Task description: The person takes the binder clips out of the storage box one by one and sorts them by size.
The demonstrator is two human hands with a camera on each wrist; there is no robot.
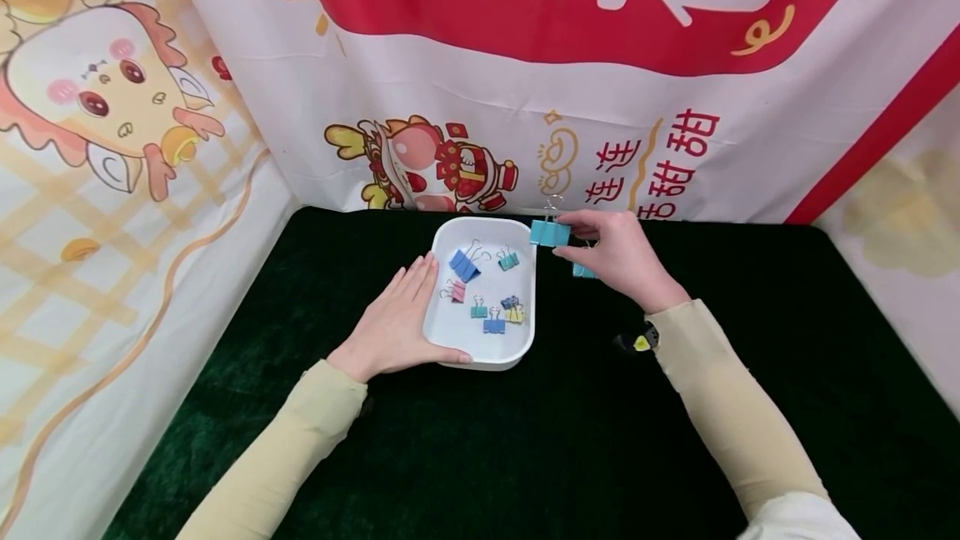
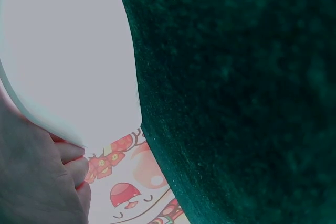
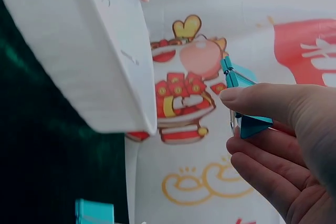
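Observation:
My right hand pinches a large turquoise binder clip between thumb and fingers, just past the right rim of a white tray. In the right wrist view the thumb lies across the clip, its wire handles showing. Along the tray's left side rests my left hand, fingers straight at the wall and thumb by the front corner. Inside the tray lie several binder clips, among them a large blue clip, a pink clip and a yellow clip. Another turquoise clip is partly hidden behind my right hand.
Dark green cloth covers the table. A printed red and white curtain hangs right behind the tray at the table's back edge. Another printed sheet borders the left side.

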